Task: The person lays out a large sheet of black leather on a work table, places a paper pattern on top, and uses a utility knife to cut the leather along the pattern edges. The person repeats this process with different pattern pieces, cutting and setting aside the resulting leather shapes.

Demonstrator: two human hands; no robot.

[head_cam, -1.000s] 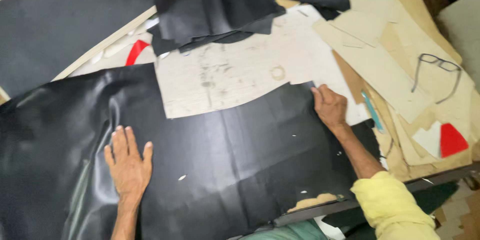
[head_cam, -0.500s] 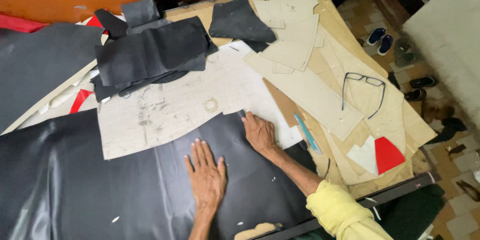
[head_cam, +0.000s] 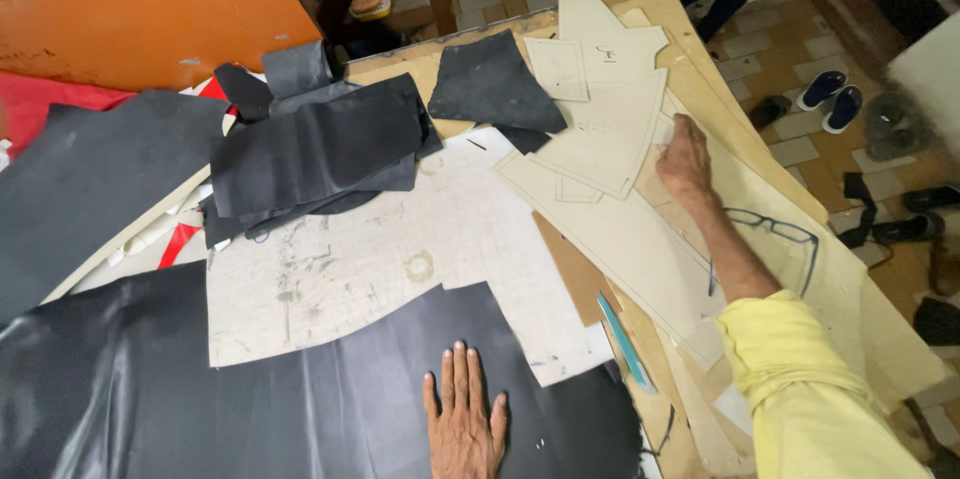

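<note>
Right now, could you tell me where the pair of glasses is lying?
In the head view the glasses lie at the right of the table on pale card patterns, just right of the right forearm and below the right hand.

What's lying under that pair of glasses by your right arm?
The glasses rest on pale card patterns stacked over the wooden board. The right forearm crosses their left lens, so what lies beneath that part is hidden.

A large sheet of black leather [head_cam: 250,409] is spread flat across the near left of the table, glossy, faintly creased and marked with small pale flecks. At the far right, a stack of pale cardboard patterns [head_cam: 610,139] is laid flat, overlapping, with angular pointed edges and faint pencil marks.
</note>
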